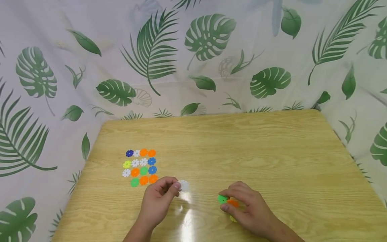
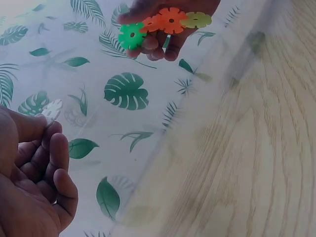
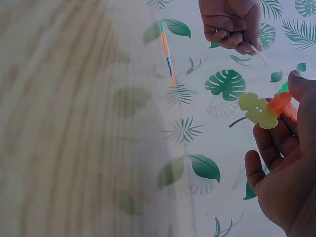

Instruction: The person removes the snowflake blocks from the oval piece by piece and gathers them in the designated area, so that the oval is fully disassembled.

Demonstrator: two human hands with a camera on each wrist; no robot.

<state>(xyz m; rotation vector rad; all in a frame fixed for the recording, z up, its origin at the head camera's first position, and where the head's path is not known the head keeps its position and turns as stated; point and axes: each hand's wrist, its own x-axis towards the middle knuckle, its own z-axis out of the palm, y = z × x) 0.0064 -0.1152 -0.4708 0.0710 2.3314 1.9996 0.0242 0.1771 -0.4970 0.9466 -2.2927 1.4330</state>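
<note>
Between thumb and forefinger my left hand [image 1: 158,200] pinches a white snowflake disc [image 1: 183,185], a flat round piece with notches around its rim. To the right, my right hand [image 1: 249,208] holds a small cluster of joined snowflake discs. In the left wrist view this cluster shows a green disc [image 2: 132,36], orange discs [image 2: 171,20] and a yellow disc [image 2: 196,20] in a row. The right wrist view shows the yellow disc [image 3: 258,110] nearest, with orange behind it. Both hands are above the table, apart from each other.
Left of my left hand, several snowflake discs [image 1: 143,170] in blue, white, orange, yellow and green lie flat in rows on the wooden table [image 1: 242,144]. A leaf-patterned cloth [image 1: 169,90] hangs along the table's back and sides.
</note>
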